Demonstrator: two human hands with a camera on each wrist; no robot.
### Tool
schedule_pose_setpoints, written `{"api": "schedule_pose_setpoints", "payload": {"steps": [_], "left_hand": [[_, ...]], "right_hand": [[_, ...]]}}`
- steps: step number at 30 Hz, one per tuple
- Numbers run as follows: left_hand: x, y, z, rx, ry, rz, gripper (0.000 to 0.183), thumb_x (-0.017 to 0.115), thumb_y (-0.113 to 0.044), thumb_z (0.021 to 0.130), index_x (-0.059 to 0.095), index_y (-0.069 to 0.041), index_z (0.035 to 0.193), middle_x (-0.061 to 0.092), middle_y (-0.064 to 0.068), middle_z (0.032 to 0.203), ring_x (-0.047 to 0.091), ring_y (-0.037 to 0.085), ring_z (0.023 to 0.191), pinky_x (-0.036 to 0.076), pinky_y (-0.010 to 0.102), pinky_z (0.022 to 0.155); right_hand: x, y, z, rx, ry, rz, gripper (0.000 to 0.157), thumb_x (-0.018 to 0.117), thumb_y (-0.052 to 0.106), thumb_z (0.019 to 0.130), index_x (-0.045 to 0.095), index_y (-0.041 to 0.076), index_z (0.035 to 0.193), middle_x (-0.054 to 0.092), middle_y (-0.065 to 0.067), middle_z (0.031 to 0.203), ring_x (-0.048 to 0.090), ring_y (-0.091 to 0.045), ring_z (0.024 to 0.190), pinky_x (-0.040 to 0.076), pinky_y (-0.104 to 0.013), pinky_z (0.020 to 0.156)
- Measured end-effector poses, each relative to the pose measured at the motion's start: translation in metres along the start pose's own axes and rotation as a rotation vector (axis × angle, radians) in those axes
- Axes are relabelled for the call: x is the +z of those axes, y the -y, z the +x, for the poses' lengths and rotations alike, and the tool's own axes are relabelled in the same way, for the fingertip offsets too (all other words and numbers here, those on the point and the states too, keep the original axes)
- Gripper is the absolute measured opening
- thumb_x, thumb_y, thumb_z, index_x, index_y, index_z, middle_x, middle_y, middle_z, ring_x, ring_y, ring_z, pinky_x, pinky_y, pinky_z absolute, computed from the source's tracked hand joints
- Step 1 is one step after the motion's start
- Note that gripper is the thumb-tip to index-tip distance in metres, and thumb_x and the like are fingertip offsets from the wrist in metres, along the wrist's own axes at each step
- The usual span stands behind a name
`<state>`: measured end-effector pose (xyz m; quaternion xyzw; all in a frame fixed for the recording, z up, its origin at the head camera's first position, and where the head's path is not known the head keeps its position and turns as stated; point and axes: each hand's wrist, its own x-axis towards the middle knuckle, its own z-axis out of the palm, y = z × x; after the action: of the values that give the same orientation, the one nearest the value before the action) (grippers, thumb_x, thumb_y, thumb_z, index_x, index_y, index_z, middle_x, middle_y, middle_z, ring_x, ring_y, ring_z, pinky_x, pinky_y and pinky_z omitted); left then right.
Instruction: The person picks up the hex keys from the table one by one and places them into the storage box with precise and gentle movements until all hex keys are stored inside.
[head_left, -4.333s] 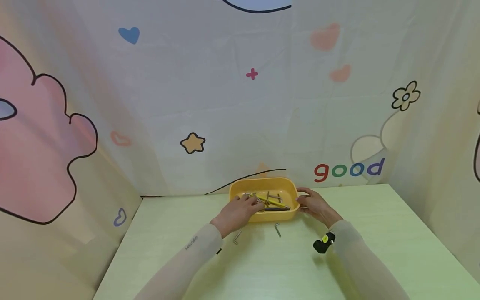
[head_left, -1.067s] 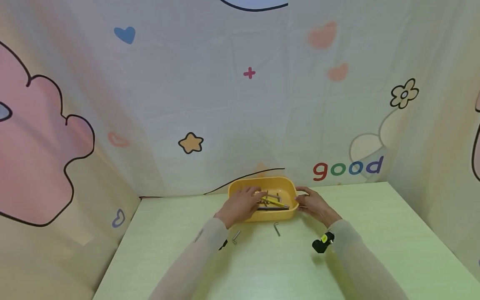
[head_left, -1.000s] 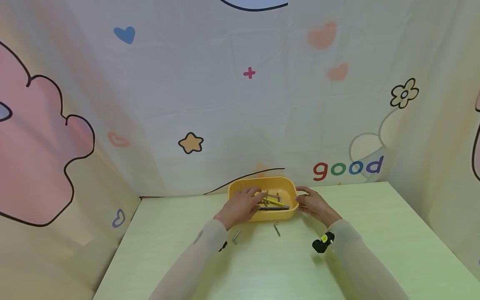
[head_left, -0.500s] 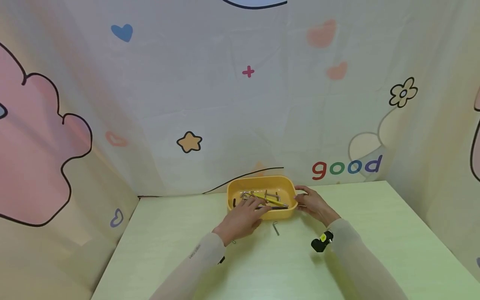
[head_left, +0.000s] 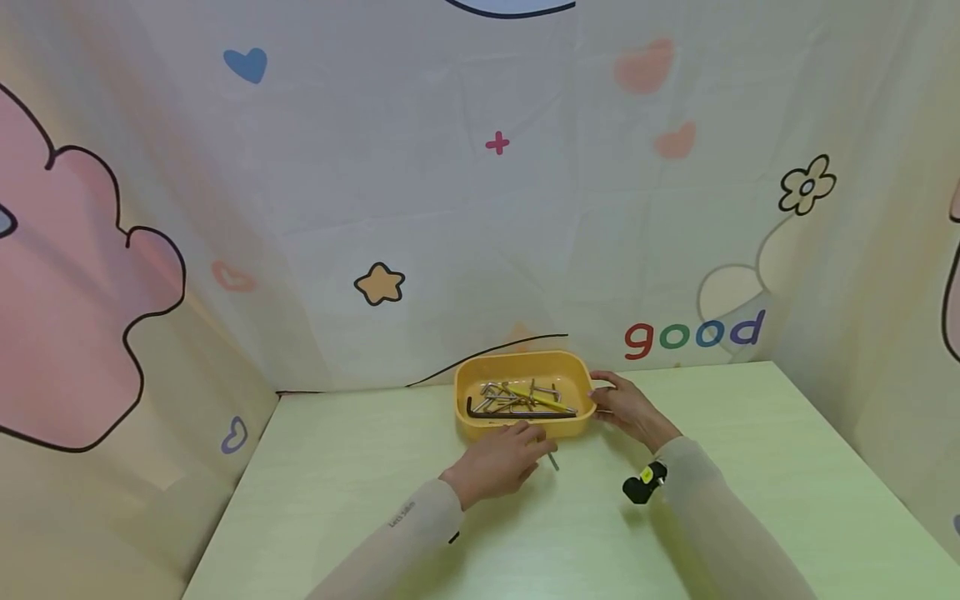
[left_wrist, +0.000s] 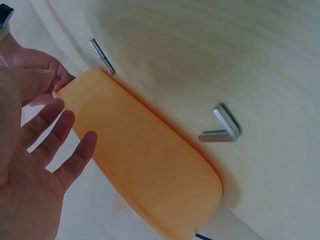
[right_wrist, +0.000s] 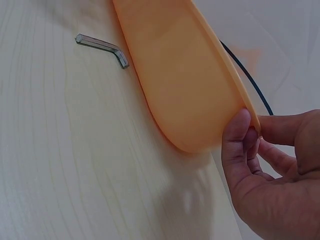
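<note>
A yellow plastic bin (head_left: pixel 480 431) sits at the back of the table, holding a tangle of metal hex keys (head_left: pixel 491 398). My right hand (head_left: pixel 628 408) pinches its right rim between thumb and fingers, as the right wrist view also shows (right_wrist: pixel 275 175). In front of the bin hovers my left hand (head_left: pixel 498 462), palm down, fingers loosely spread and holding nothing. Its fingertips are near a silver hex key (right_wrist: pixel 102 46) on the table, partly covered by the hand in the head view. Another bent hex key (left_wrist: pixel 227 125) lies farther left, hidden by the hand in the head view.
Inside the bin are also a long black hex key (head_left: pixel 487 415) and a slim yellow bar (head_left: pixel 536 397). A printed curtain (head_left: pixel 450 208) rises right behind the bin. The pale wooden table (head_left: pixel 585 550) extends toward me and to both sides.
My left hand has come out of the bin, moving toward me and then right along its front, uncovering the contents. My right hand keeps its hold on the rim.
</note>
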<state>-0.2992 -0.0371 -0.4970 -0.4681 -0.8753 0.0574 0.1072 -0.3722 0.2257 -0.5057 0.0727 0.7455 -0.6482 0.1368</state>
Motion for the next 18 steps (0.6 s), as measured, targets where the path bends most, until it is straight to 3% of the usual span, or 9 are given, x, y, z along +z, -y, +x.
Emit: {"api": "schedule_pose_setpoints", "payload": {"steps": [9,18], "left_hand": [[0.013,-0.006,0.011,-0.011,0.054,-0.010,0.036,0.063,-0.028,0.096,0.057,-0.030,0.131,0.058,-0.008,0.128,0.054,0.010,0.121,0.050,0.025,0.100],[0.032,-0.010,0.017,-0.016,0.075,0.052,0.031,0.060,-0.030,0.098,0.060,-0.030,0.129,0.056,-0.008,0.130,0.052,0.010,0.122,0.049,0.026,0.102]], "right_hand": [[0.000,0.000,0.000,0.014,0.001,0.003,0.053,0.048,0.009,0.100,0.032,0.012,0.151,0.050,-0.022,0.133,0.058,-0.026,0.100,0.055,-0.021,0.075],[-0.001,-0.002,0.001,-0.004,0.009,0.020,0.052,0.048,0.009,0.100,0.033,0.011,0.150,0.053,-0.019,0.127,0.059,-0.025,0.099,0.055,-0.023,0.074]]}}
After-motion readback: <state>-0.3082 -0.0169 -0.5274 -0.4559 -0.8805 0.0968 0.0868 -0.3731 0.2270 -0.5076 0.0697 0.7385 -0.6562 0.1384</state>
